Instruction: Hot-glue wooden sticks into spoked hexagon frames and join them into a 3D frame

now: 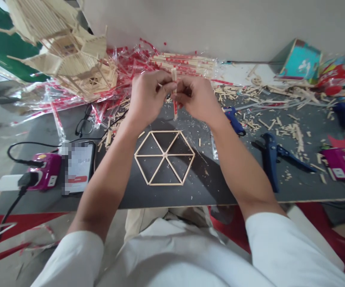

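Note:
Both hands meet over the far middle of the table on a narrow pair of wooden chopsticks [175, 108] in a clear wrapper with red print, held upright. My left hand [148, 93] pinches it from the left side, and my right hand [198, 95] grips it from the right, fingers curled. Closer to me, a flat hexagon frame of thin sticks [165, 184] lies on the dark table [130, 199], with spokes meeting at its centre. Behind the hands is a pile of wrapped chopsticks [187, 61] with red marks.
A stick-built pagoda model [71, 59] stands back left amid wrappers. A phone [78, 167] and purple power adapter [48, 171] lie left. To the right are a blue glue gun [234, 119], blue cutter [270, 159], purple adapter [341, 163] and scattered stick offcuts [250, 119].

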{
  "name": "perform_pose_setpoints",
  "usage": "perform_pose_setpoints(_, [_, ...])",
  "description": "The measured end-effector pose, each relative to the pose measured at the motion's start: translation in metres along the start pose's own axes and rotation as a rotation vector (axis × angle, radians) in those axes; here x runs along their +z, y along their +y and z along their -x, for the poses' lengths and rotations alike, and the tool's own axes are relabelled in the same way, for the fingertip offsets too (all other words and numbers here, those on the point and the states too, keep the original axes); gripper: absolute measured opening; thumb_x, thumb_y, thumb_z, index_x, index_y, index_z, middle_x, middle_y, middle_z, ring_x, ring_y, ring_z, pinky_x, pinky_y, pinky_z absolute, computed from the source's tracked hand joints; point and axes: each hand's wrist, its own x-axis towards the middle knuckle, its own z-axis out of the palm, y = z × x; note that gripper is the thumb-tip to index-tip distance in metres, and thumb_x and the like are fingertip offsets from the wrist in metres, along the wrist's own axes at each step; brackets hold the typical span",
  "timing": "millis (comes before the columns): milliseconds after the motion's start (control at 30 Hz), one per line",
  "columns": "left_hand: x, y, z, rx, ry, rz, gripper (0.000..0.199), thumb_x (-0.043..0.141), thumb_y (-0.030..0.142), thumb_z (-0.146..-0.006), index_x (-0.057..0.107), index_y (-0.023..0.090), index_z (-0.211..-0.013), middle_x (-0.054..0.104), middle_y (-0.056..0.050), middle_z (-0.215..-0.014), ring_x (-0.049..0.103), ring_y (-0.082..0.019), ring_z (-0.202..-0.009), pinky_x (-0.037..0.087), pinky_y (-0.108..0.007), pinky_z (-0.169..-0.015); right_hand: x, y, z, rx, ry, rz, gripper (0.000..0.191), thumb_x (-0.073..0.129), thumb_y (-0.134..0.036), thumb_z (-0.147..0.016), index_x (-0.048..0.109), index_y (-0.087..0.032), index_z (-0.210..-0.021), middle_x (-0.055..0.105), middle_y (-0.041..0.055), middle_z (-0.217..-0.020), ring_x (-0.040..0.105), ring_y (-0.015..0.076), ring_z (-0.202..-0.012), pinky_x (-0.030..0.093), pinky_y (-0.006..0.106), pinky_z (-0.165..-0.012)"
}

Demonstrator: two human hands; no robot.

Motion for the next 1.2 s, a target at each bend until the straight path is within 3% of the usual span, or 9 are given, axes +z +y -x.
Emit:
perform_pose_setpoints(167, [0.019, -0.012, -0.007, -0.045, -0.104, -0.027, 0.052, 0.052, 0.056, -0.108, 0.083, 0.026, -0.137, 0.086, -0.009, -0.132, 0.075, -0.035, -0.131, 0.060, -0.047, -0.106, 0.005, 0.009, 0.001, 0.017, -0.058, 0.112, 0.021, 0.082, -0.039, -0.099, 0.069, -0.028, -0.087, 0.073, 0.0051, -0.081, 0.071, 0.0300, -0.091, 0.058, 0.047, -0.086])
perform_pose_setpoints(367, [0.007, 0.003, -0.002, -0.015, -0.071, -0.103, 0.049, 0.045, 0.051, -0.114, 0.073, 0.031, -0.150, 0.082, -0.008, -0.144, 0.070, -0.036, -0.146, 0.057, -0.048, -0.115, -0.039, -0.010, 0.011, -0.047, 0.030, -0.024, 0.029, 0.099, -0.043, -0.087, 0.086, -0.030, -0.109, 0.079, 0.0046, -0.090, 0.073, 0.0275, -0.084, 0.057, 0.043, -0.078])
perform_pose_setpoints(467, [-0.008, 0.014, 0.008, 0.095, -0.112, -0.069, 0.037, 0.046, 0.043, -0.113, 0.073, 0.036, -0.137, 0.085, -0.004, -0.131, 0.077, -0.032, -0.129, 0.057, -0.048, -0.116, -0.051, -0.027, 0.022, -0.158, 0.138, -0.223, 0.034, 0.092, -0.054, -0.096, 0.088, -0.036, -0.124, 0.078, 0.0015, -0.092, 0.072, 0.0227, -0.080, 0.055, 0.040, -0.076])
perform_pose_setpoints(600, [-0.020, 0.022, 0.019, 0.295, -0.117, -0.036, 0.029, 0.046, 0.031, -0.110, 0.072, 0.034, -0.123, 0.081, -0.003, -0.106, 0.076, -0.028, -0.100, 0.060, -0.048, -0.105, -0.049, -0.043, 0.029, -0.164, 0.189, -0.255, 0.036, 0.079, -0.072, -0.102, 0.085, -0.037, -0.102, 0.077, 0.0025, -0.088, 0.071, 0.0221, -0.071, 0.057, 0.040, -0.067])
perform_pose_setpoints(800, [-0.027, 0.024, 0.017, 0.085, -0.141, -0.138, 0.038, 0.043, 0.056, -0.116, 0.073, 0.033, -0.114, 0.082, -0.005, -0.116, 0.074, -0.032, -0.110, 0.057, -0.051, -0.108, -0.054, -0.042, 0.029, -0.125, 0.272, -0.286, 0.035, 0.077, -0.071, -0.103, 0.081, -0.038, -0.093, 0.079, 0.0039, -0.091, 0.072, 0.0235, -0.071, 0.060, 0.041, -0.063])
perform_pose_setpoints(967, [-0.034, 0.015, 0.016, 0.174, -0.129, -0.109, 0.035, 0.045, 0.051, -0.116, 0.070, 0.030, -0.105, 0.079, -0.005, -0.106, 0.067, -0.026, -0.092, 0.058, -0.045, -0.098, -0.070, -0.023, 0.019, -0.279, 0.389, -0.511, 0.023, 0.086, -0.054, -0.103, 0.087, -0.035, -0.091, 0.076, 0.0040, -0.081, 0.061, 0.0192, -0.061, 0.042, 0.036, -0.050])
perform_pose_setpoints(1100, [-0.046, -0.007, 0.012, 0.085, -0.131, -0.269, 0.039, 0.043, 0.047, -0.115, 0.076, 0.027, -0.114, 0.081, -0.006, -0.113, 0.068, -0.025, -0.098, 0.055, -0.043, -0.106, -0.104, 0.009, 0.008, -0.297, 0.674, -0.690, 0.056, 0.104, -0.081, -0.061, 0.088, -0.030, -0.076, 0.063, 0.0012, -0.066, 0.047, 0.0132, -0.051, 0.014, 0.032, -0.045])
perform_pose_setpoints(1133, [-0.050, -0.017, 0.010, 0.034, -0.135, -0.344, 0.041, 0.041, 0.044, -0.115, 0.077, 0.025, -0.116, 0.082, -0.007, -0.113, 0.068, -0.026, -0.102, 0.054, -0.043, -0.108, -0.115, 0.017, 0.008, -0.264, 0.713, -0.691, 0.057, 0.105, -0.082, -0.054, 0.088, -0.031, -0.073, 0.062, 0.0005, -0.066, 0.046, 0.0122, -0.052, 0.015, 0.031, -0.047])
perform_pose_setpoints(1200, [-0.058, -0.038, 0.007, -0.122, -0.154, -0.483, 0.052, 0.036, 0.046, -0.115, 0.079, 0.018, -0.120, 0.082, -0.013, -0.121, 0.069, -0.030, -0.113, 0.052, -0.045, -0.111, -0.132, 0.026, 0.010, -0.185, 0.716, -0.660, 0.038, 0.106, -0.066, -0.071, 0.089, -0.033, -0.073, 0.065, -0.0001, -0.070, 0.045, 0.0096, -0.057, 0.021, 0.030, -0.052])
